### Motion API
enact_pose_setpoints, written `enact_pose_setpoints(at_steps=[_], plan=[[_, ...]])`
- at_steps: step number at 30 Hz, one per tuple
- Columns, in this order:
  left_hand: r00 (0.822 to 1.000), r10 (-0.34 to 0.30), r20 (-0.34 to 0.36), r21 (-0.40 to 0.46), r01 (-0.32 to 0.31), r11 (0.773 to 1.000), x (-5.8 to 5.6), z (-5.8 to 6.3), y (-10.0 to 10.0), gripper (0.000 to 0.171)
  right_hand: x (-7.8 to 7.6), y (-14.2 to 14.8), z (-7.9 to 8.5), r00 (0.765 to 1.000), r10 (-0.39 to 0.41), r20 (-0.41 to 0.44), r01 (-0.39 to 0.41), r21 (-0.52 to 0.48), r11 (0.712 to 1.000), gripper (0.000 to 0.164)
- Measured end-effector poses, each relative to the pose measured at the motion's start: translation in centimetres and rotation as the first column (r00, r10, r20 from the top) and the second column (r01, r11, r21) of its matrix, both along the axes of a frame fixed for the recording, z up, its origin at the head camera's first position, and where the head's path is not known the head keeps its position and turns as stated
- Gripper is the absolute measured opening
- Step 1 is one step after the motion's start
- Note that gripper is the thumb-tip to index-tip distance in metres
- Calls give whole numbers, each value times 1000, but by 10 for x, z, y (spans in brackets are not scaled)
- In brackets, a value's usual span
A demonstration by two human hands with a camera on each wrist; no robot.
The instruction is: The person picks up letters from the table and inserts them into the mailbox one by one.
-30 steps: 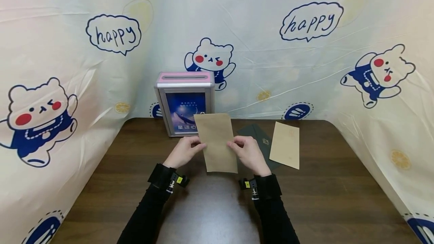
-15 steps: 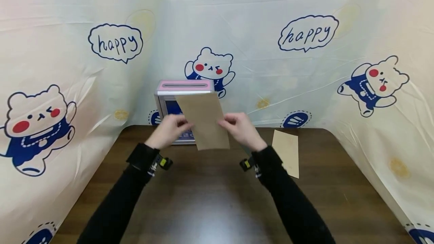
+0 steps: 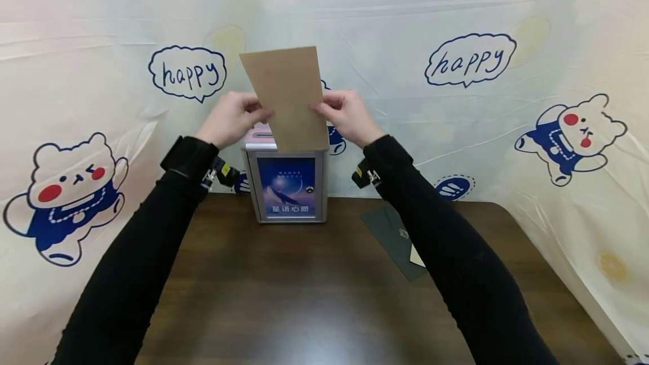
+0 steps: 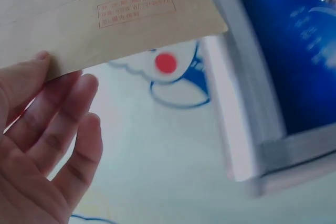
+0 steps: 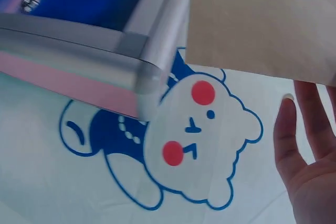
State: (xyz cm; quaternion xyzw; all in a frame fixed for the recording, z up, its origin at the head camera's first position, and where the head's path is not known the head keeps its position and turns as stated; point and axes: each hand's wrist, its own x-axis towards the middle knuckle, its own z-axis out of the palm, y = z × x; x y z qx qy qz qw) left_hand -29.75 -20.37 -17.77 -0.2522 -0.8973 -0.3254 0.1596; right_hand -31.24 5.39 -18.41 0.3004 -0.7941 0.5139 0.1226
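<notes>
A brown kraft envelope [image 3: 291, 94] is held upright between both hands, above the front of a silver box [image 3: 326, 185] with a pink slotted top. The left hand [image 3: 235, 116] pinches the envelope's left edge between thumb and fingers. On the opposite edge, the right hand [image 3: 347, 114] grips it the same way. Small red printing shows on the envelope [image 4: 131, 30] in the left wrist view. The envelope's lower end hides most of the box's top and part of its slot [image 3: 262, 134]. A blue picture panel [image 3: 287, 187] with a small lock fills the box's front.
On the brown table [image 3: 284, 275], a dark green envelope [image 3: 390, 235] lies to the right. The right sleeve [image 3: 451, 246] covers most of a pale tan envelope [image 3: 417, 257] there. A printed curtain [image 3: 375, 27] rises behind the table.
Both hands have lifted the envelope up and slightly left, from in front of the box to above its top edge. The right arm now covers most of the pale envelope.
</notes>
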Motion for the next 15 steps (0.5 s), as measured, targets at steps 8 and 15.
enact_pose_setpoints(at_steps=[8, 15], plan=[[996, 90, -2, -6, -90, 996, -16, 23, -6, 29, -23, -19, 18, 993, -115, -29, 114, -8, 993, 20], [991, 130, 32, 0, -130, 991, -28, 11, -12, 29, -32, -24, 4, 993, -113, -15, 113, 18, 993, 19]])
